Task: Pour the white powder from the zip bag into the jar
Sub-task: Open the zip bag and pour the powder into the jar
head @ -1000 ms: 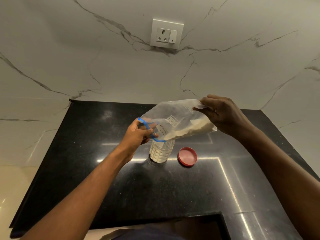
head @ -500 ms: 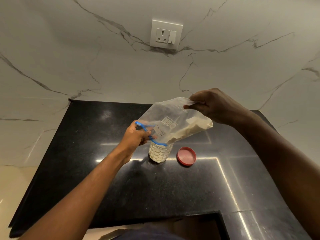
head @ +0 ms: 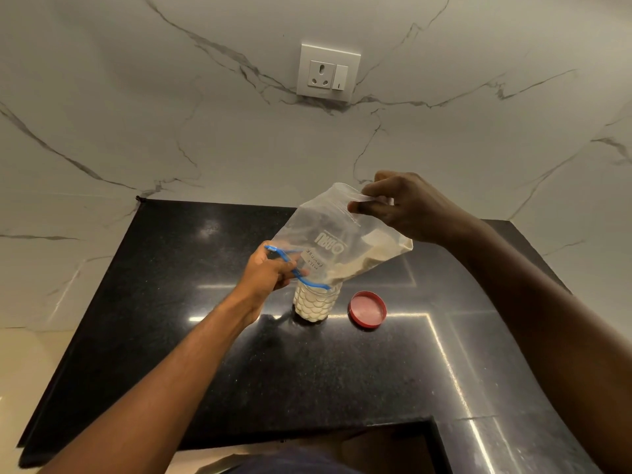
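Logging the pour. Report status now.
Left hand pinches zip bag mouth over jar; right hand lifts bag bottom. Powder remains in bag. Red lid beside jar, clear.

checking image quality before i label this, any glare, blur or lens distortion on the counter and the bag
Head view: bright strip-light reflections streak the black countertop, passing beside the jar and red lid; wide-angle bending curves the counter edges and stretches both forearms; the zip bag is sharp, its print readable; overall light is dim and warm.
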A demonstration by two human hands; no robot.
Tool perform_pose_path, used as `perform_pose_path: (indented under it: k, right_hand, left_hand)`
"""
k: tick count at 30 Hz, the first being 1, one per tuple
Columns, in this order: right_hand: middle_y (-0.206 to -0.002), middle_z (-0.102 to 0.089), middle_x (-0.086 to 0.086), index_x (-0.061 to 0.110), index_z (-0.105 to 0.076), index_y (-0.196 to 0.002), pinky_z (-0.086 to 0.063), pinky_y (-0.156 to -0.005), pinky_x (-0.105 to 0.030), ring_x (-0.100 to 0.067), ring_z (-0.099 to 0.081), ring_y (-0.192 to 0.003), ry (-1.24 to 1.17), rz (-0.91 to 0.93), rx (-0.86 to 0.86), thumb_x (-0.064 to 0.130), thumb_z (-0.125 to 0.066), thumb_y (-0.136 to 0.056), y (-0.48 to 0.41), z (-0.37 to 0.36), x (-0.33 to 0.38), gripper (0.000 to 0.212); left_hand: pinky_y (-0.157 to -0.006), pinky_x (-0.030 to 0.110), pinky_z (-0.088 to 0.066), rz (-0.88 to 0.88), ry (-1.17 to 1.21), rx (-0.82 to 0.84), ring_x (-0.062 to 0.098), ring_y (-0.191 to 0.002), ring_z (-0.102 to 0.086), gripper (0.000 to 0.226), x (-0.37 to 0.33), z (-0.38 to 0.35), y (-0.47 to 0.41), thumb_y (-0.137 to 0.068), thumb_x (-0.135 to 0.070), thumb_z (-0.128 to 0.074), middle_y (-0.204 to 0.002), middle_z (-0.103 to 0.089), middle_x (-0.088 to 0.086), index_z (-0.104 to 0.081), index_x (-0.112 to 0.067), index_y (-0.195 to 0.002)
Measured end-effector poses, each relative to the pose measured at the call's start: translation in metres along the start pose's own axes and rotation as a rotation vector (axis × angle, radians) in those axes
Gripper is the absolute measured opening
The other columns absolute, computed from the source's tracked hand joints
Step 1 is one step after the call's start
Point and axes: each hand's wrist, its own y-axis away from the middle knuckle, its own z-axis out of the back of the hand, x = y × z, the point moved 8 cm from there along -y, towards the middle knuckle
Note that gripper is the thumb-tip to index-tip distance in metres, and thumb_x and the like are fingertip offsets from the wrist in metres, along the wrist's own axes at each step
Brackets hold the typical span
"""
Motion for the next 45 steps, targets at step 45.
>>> perform_pose_path:
  k: [45]
  right_hand:
    - [-0.108,-0.076,-0.008,0.003,-0.077,-0.108,-0.063,-0.092,-0.041,-0.020,-0.075,-0.101,-0.661,-0.299,-0.468,0.001,-0.081,-0.084,0.094,-0.027,-0.055,0.025]
  left_hand:
    - [-0.088,0.038,-0.060,0.116,-0.014,-0.065,0.021,-0.096,-0.077,0.031,0.014,0.003,-0.008,-0.103,-0.003,-0.059,-0.113,-0.076,0.004,-0.059,-0.023,-0.126]
